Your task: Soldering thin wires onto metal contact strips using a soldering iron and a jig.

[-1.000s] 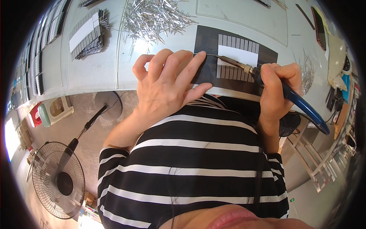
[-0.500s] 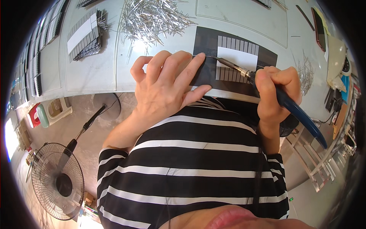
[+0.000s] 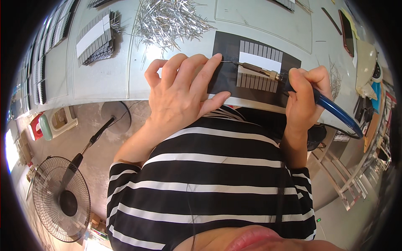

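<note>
My right hand (image 3: 307, 94) is closed around the blue handle of a soldering iron (image 3: 272, 75). The iron's slim metal tip points left, over the left edge of a flat panel (image 3: 268, 63) with a white middle band and dark grey strips above and below it. That panel lies on a black sheet (image 3: 222, 83) near the table's front edge. My left hand (image 3: 178, 90) has its fingers spread; its index fingertip rests at the end of a thin wire (image 3: 227, 62) on the black sheet, just left of the iron's tip.
A heap of short silvery strips (image 3: 169, 21) lies beyond my left hand. Stacked striped panels (image 3: 94, 39) sit to its left, with more along the far left edge. A phone (image 3: 346, 31) is at the far right. A standing fan (image 3: 61, 198) is on the floor at left.
The soldering iron's handle and my right hand have shifted slightly right, and the iron lies at a flatter angle. My left hand has barely moved.
</note>
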Action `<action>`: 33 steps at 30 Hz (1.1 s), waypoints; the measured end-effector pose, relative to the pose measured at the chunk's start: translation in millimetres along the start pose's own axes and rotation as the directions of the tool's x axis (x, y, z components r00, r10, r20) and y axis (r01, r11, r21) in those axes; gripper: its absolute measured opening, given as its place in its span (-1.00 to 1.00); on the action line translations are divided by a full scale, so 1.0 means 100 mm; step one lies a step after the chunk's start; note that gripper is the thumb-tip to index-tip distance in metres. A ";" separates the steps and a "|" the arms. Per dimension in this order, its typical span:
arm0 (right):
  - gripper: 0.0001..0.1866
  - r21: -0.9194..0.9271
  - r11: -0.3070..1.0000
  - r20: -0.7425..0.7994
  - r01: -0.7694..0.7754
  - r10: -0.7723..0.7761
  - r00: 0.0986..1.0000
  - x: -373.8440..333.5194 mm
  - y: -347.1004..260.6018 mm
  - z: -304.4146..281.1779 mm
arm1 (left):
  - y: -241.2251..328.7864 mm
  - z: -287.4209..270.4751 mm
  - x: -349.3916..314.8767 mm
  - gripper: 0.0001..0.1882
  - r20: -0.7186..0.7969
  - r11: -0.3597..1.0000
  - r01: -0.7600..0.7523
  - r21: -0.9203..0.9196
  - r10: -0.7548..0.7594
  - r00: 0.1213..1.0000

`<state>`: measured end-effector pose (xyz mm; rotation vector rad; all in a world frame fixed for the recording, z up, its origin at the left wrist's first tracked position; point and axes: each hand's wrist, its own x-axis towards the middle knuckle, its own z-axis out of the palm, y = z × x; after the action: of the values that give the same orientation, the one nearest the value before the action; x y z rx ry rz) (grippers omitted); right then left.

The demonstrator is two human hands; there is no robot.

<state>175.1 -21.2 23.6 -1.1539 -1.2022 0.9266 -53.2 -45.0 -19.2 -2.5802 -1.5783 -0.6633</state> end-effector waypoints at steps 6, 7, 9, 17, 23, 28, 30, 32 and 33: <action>-0.72 0.034 0.999 0.037 -0.014 0.012 0.999 0.01 0.02 0.06 | 0.00 0.00 -0.01 -0.34 0.004 1.000 0.010 0.002 -0.010 1.000; -0.72 0.033 0.999 0.038 -0.015 0.014 0.999 0.01 0.02 0.06 | 0.00 0.00 0.00 -0.34 0.000 1.000 0.008 0.003 -0.008 1.000; -0.71 0.010 1.000 0.045 -0.001 0.001 0.999 0.01 0.04 0.05 | 0.01 -0.01 0.00 -0.35 0.005 1.000 0.010 0.006 -0.010 1.000; -0.70 -0.024 0.998 0.041 0.055 -0.054 0.998 -0.05 0.01 0.11 | 0.01 -0.02 0.00 -0.39 -0.024 1.000 0.009 0.009 -0.009 1.000; -0.72 -0.232 0.964 0.098 0.134 -0.113 0.989 0.00 -0.03 0.08 | 0.00 -0.02 0.01 -0.42 0.006 1.000 0.027 -0.014 -0.026 1.000; -0.77 0.027 0.999 -0.082 0.029 -0.026 0.996 -0.04 -0.01 -0.04 | -0.01 -0.03 0.01 -0.41 0.025 0.999 0.033 -0.034 -0.032 0.999; -0.78 -0.006 0.999 -0.171 0.033 -0.033 0.985 -0.07 0.01 -0.19 | -0.01 -0.05 0.02 -0.39 0.019 0.999 0.032 -0.042 -0.031 0.999; -0.79 -0.011 0.991 -0.284 0.135 -0.132 0.950 -0.07 0.14 -0.33 | -0.02 -0.07 0.03 -0.36 0.013 0.998 0.028 -0.047 -0.027 1.000; -0.79 0.054 0.989 -0.311 0.138 -0.115 0.943 -0.10 0.15 -0.39 | -0.03 -0.08 0.05 -0.34 0.004 0.995 0.026 -0.094 -0.026 1.000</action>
<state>212.9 -34.6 7.3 -1.1004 -0.9669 0.6605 -57.1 -41.6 -10.4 -2.6318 -1.6220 -0.7542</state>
